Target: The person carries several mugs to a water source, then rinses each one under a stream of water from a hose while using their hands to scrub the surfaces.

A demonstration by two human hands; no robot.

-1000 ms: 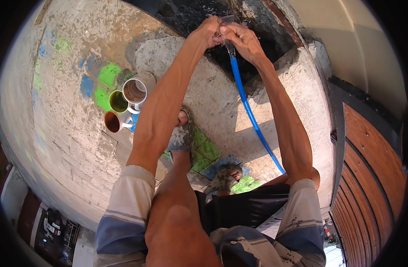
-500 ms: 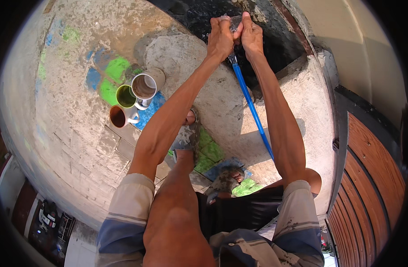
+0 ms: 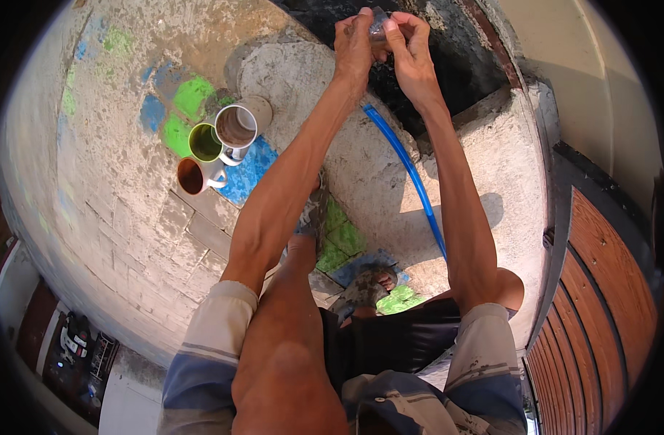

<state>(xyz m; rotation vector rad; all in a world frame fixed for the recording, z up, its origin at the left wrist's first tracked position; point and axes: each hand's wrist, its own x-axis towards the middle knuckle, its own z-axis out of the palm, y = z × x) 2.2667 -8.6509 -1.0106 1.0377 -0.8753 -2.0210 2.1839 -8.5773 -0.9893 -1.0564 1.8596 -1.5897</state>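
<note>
Both of my hands are raised at the far side, over a dark drain opening (image 3: 448, 87). Between them is a small clear, shiny object (image 3: 379, 27), like glass or plastic, mostly covered by fingers. My left hand (image 3: 353, 49) closes on its left side. My right hand (image 3: 413, 56) pinches it from the right, thumb and fingertips together. Below the hands, a blue hose (image 3: 411, 174) rests on the concrete. Its end lies near the drain's edge, apart from both hands. It runs back toward my right forearm.
Three mugs stand to the left on paint-splashed paving: a large white one (image 3: 253, 114), a green-lined one (image 3: 203, 142) and a brown-lined one (image 3: 191, 176). A rusty metal edge (image 3: 495, 43) borders the drain. At right is a wooden slatted panel (image 3: 607, 290).
The hose end, which was just below my hands with water at it, now lies farther left on the concrete. My hands have risen slightly, and the clear object shows more between them.
</note>
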